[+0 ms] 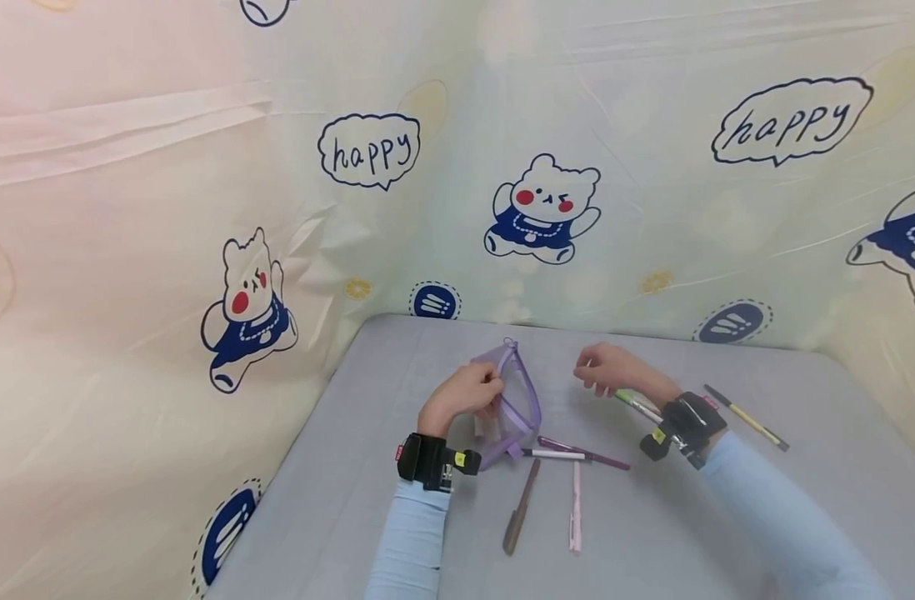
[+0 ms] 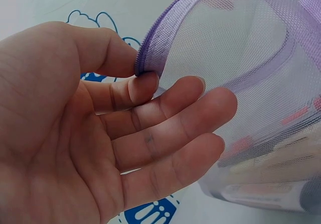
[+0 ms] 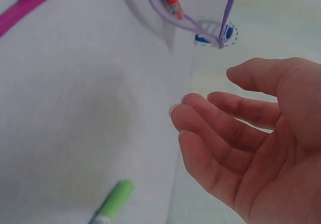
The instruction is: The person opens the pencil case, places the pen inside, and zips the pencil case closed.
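A purple mesh pencil case (image 1: 533, 398) stands on the table with its mouth gaping. My left hand (image 1: 465, 393) pinches its zippered edge (image 2: 152, 48) between thumb and index finger. The other fingers of that hand lie loose beside the mesh. Through the mesh, several long items (image 2: 271, 194) show inside the case. My right hand (image 1: 615, 371) hovers to the right of the case, fingers relaxed and nothing in its grasp. Below it lies a pen with a bright green end (image 3: 119, 196), partly hidden by the wrist in the head view.
In front of the case lie a white pen (image 1: 561, 455), a dark magenta pen (image 1: 610, 462), a brown pen (image 1: 521, 512) and a pink pen (image 1: 576, 510). A yellow and black pen (image 1: 748, 418) lies at the right. A printed curtain (image 1: 637, 208) hangs behind the grey table (image 1: 315, 500).
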`<state>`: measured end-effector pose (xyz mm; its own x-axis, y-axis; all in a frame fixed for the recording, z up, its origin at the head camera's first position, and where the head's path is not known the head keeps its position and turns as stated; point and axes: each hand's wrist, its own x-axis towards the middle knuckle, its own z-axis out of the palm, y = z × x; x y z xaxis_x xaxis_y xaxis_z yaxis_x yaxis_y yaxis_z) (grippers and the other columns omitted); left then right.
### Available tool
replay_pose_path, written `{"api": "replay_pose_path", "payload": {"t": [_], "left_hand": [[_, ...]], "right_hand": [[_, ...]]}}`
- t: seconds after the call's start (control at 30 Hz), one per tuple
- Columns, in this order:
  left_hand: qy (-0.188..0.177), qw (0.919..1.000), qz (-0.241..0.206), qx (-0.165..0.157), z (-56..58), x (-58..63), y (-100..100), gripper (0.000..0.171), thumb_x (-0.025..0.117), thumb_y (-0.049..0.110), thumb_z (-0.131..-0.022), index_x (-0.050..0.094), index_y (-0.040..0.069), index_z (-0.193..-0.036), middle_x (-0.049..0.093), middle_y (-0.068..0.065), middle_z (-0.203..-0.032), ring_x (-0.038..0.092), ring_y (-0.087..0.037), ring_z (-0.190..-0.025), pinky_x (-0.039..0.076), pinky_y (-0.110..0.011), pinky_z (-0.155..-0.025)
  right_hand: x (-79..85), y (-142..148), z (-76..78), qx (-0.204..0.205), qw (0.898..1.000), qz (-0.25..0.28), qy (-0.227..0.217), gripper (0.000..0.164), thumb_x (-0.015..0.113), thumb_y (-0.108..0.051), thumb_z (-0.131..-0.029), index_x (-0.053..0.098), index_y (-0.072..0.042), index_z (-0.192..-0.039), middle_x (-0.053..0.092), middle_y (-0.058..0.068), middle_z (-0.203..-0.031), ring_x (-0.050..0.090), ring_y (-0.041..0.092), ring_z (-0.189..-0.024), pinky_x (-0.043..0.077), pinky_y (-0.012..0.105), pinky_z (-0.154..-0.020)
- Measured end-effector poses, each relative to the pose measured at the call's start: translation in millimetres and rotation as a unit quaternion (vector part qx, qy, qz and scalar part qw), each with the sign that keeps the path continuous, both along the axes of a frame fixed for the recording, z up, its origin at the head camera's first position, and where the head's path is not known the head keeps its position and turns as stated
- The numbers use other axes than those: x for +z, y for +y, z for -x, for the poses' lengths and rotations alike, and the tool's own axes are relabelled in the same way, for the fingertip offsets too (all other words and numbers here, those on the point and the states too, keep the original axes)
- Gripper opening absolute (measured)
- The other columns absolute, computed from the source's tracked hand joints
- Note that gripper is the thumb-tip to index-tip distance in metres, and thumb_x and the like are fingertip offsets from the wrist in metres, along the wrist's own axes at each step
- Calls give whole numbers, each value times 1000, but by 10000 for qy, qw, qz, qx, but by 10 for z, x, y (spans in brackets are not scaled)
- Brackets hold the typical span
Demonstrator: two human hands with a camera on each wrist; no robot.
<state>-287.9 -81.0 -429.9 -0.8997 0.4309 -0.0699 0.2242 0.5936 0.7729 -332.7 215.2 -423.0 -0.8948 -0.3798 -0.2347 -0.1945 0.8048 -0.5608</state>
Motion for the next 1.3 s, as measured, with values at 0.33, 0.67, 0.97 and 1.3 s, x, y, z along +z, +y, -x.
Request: {"api": "replay_pose_path", "payload": {"t": [0.33,0.67,0.97,1.3], "left_hand": [[-32,10000,-27,6,-7,6,2,19,47,22,-98,55,11,-86,65,-5,-78,65,-18,-69,56,-33,-63],[-37,10000,-65,-27,-11,5,-6,19,47,23,-98,56,11,-86,66,-5,-78,65,-18,-69,55,-32,-63],[-49,9999,-88,-10,-7,7,-4,19,48,22,-99,57,11,-86,65,-4,-78,64,-18,-68,54,-32,-62],[-96,9999,-98,-28,-12,-18,2,19,48,22,-99,56,11,-87,66,-5,-78,66,-19,-69,55,-33,-62]], "right_hand": [[-22,295,9,-24,9993,-380,-23,27,57,-23,-96,63,-1,-108,68,10,-86,66,19,-70,56,31,-58],[-7,534,-30,-101,9975,-677,-186,26,58,-22,-96,63,0,-109,68,13,-91,67,20,-74,57,33,-61],[-82,686,-42,-125,9932,-1151,-116,19,62,-18,-94,65,-2,-104,68,13,-92,64,20,-70,56,30,-55],[-114,788,-189,-324,9869,-1520,-432,29,61,-8,-89,61,2,-117,64,17,-98,62,23,-77,55,35,-64]]}}
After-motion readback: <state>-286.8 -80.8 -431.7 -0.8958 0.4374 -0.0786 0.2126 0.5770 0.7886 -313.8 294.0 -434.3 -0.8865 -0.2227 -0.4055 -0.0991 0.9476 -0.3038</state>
